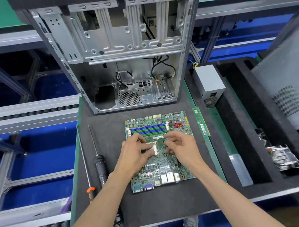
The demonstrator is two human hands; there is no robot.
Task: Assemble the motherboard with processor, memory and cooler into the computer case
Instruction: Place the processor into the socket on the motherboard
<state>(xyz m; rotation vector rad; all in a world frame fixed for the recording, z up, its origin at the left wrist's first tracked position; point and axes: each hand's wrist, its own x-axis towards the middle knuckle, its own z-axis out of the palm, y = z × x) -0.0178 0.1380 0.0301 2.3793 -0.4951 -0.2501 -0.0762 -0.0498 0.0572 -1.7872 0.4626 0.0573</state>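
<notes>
The left hand (pixel 137 150) seemingly presses the processor (pixel 154 148) into the motherboard (pixel 170 165) socket; the right hand (pixel 179 144) hovers beside it, loosely curled, empty.

The left hand (pixel 136 150) hides part of the processor (pixel 154 148); the cooler (pixel 282 157) is blurred.

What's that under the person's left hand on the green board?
Under the left hand a square metal processor shows on the motherboard. The fingers cover its left part, so whether it sits fully in its socket cannot be seen.
</notes>
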